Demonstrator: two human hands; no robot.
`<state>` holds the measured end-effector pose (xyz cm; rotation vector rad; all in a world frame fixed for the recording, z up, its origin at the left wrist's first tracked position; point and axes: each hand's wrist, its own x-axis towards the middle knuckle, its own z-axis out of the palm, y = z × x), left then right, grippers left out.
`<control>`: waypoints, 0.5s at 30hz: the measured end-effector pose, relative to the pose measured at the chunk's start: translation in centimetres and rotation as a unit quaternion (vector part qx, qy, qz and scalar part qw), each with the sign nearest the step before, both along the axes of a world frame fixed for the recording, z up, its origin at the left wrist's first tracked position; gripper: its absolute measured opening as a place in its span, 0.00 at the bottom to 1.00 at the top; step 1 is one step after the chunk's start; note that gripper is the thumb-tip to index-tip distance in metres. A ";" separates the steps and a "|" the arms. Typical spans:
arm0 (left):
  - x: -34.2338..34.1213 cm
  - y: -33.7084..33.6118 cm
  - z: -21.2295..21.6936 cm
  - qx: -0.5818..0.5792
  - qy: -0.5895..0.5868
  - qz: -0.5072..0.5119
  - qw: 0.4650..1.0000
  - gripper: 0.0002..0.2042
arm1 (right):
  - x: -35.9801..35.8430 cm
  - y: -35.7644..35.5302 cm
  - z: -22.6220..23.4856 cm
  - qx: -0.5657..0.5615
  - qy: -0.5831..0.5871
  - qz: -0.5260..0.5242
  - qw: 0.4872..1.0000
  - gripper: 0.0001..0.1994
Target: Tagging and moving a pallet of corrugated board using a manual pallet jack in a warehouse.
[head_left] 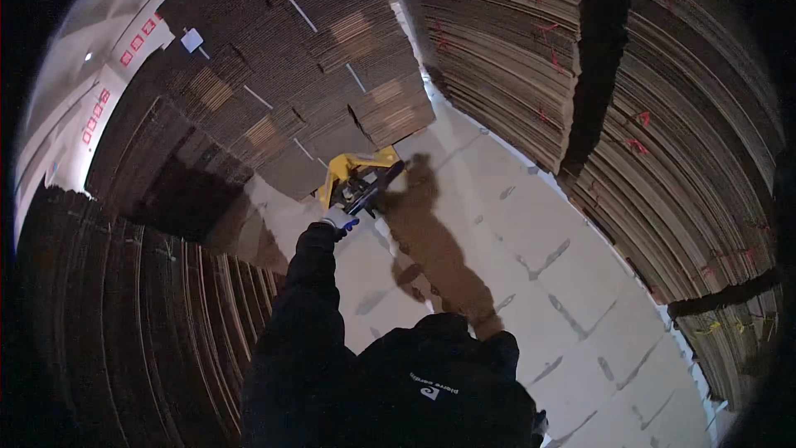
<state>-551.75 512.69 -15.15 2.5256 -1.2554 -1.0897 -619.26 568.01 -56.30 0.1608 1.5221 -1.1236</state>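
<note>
A yellow pallet jack (358, 168) stands against the lower edge of the stacked cardboard ahead of me. My left hand (340, 219), in a white and blue glove, reaches out along a straight arm to the jack's black handle (377, 188). Its fingers look curled round the near left end of that handle, though they show small. Low at the right, beside my dark jacket, only a sliver of my right hand (541, 425) shows in a pale glove. Its fingers are hidden, and I cannot tell whether it holds anything.
Tall bundles of flat cardboard (315, 50) rise ahead. More cardboard stacks (497, 50) tied with red strapping line the right side. Another stack (149, 299) stands close on the left. My shadow falls across the pale, scuffed floor (531, 282).
</note>
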 end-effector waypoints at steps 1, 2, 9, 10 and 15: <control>-0.4 2.2 -0.3 -0.007 -0.008 0.015 1.000 0.14 | -1.8 -1.5 -0.5 -0.003 -0.018 0.042 0.999 0.09; -1.0 4.4 -0.7 -0.030 -0.012 -0.018 0.999 0.15 | -3.9 -2.7 -0.9 -0.008 -0.027 0.083 0.996 0.10; -15.0 11.9 1.8 -0.109 -0.147 -0.195 0.963 0.21 | -25.1 -21.3 -2.5 -0.058 -0.004 0.369 0.928 0.15; -15.7 14.2 1.9 -0.068 -0.148 -0.205 0.965 0.22 | -24.2 -25.3 -0.8 -0.004 0.059 0.448 0.892 0.19; -24.8 17.2 3.8 -0.186 -0.180 -0.165 0.952 0.21 | -19.9 -46.2 12.6 -0.401 0.319 0.360 0.780 0.13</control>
